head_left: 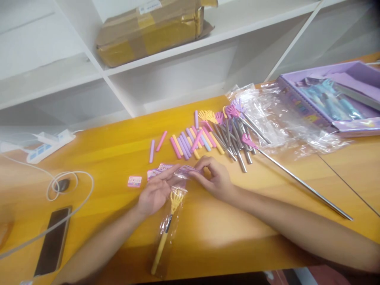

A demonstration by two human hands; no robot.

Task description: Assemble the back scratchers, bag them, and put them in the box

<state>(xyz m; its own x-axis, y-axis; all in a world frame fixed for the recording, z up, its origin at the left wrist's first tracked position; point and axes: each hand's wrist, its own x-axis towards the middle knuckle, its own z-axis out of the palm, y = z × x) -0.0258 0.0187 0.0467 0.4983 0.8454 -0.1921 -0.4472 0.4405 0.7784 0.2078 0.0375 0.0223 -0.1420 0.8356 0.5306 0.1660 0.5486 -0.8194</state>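
Observation:
A yellow back scratcher [160,247] with a hand-shaped head lies inside a clear plastic bag [170,233] on the table, its head toward the far side. A small pink and purple header card [185,169] is at the bag's top end. My left hand [154,194], palm turned up and fingers fairly straight, holds the card's left end. My right hand [215,178] pinches its right end between thumb and curled fingers. Several printed cards [154,173] lie just beyond my left hand, and a single card [134,181] sits to the left.
Beyond my hands lie several coloured tubes [184,144] and a pile of metal-handled back scratchers [234,138]. One extended scratcher [305,186] stretches to the right. Clear bags [267,107] lie beside a purple box [308,105]. A phone [53,241], cable and power strip [50,146] are left.

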